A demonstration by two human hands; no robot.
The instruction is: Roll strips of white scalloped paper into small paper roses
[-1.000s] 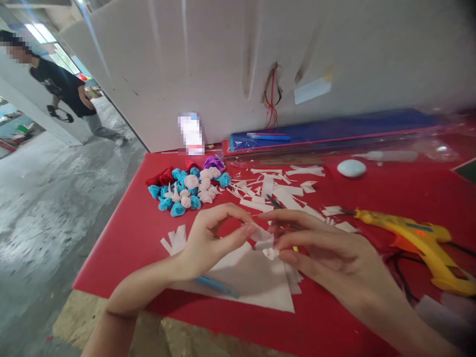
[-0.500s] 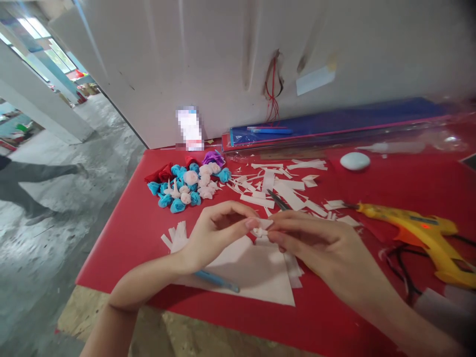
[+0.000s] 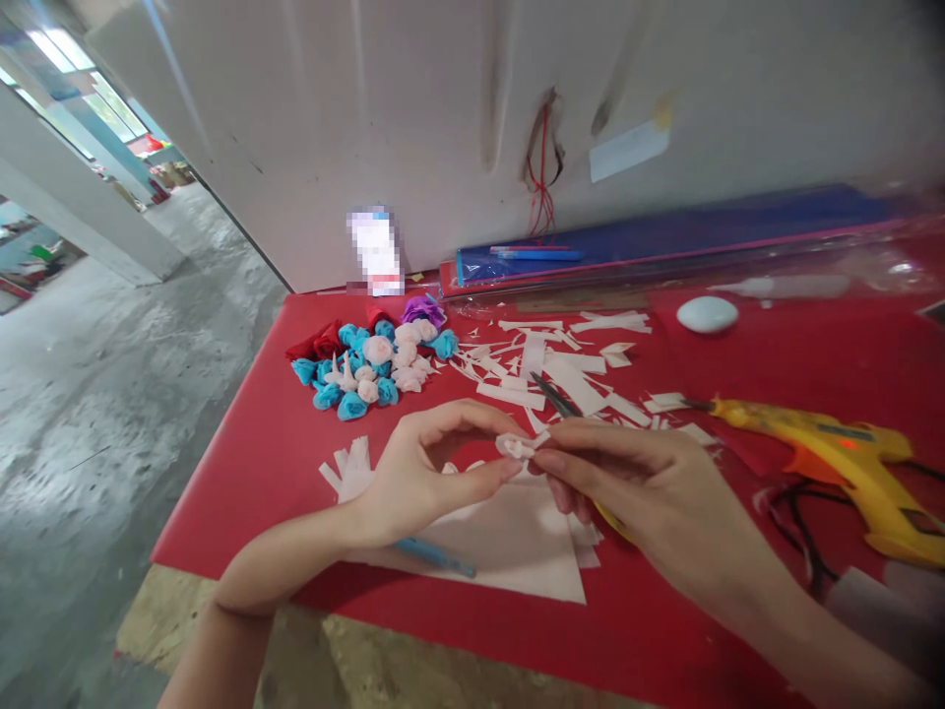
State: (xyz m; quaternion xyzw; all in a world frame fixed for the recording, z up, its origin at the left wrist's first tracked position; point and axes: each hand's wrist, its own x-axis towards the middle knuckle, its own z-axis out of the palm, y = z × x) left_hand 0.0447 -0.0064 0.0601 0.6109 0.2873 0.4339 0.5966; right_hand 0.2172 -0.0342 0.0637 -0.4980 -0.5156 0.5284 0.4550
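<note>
Between my two hands is a small pale-pink paper flower, partly rolled. My left hand pinches its left side between thumb and fingers. On the other side, the fingertips of my right hand grip its paper strip. Below them lies a sheet of pale paper with a blue pen on it. Scissors point out from behind my right hand, their yellow handle partly hidden under it. Pale paper strips and scraps are scattered just beyond my hands.
Blue, pink, red and purple paper flowers are heaped at the left. A yellow glue gun with a lit red light lies right, its black cord beside it. A white egg-shaped object, wrapped sheets and a blurred phone stand along the back.
The left thumb has lowered away from the flower's top, and the flower has turned so its rolled petals show. A person walking at the far left has left the view.
</note>
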